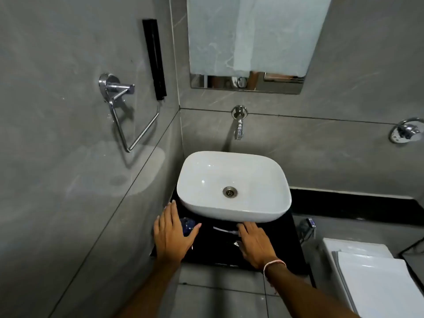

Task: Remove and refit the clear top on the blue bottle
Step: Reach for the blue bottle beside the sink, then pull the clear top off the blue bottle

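Bottle [187, 226] sits on the black counter [215, 253], just in front of the white sink [234, 187] at its left corner. Only one view shows it, from the head. It is blue and see-through, and the left hand [171, 235] covers much of it. The clear top cannot be made out from here.

The left hand is over the bottle with fingers spread wide, thumb by its right side. It does not hold the bottle yet. The right hand [255, 244] lies flat on the counter in front of the sink, fingers open and holding nothing. A toothbrush [223, 230] lies just beside its fingertips.

The bottle looks small, light and a bit slippery, likely thin plastic. It seems best to hold the body with one hand and grip the top with the other.
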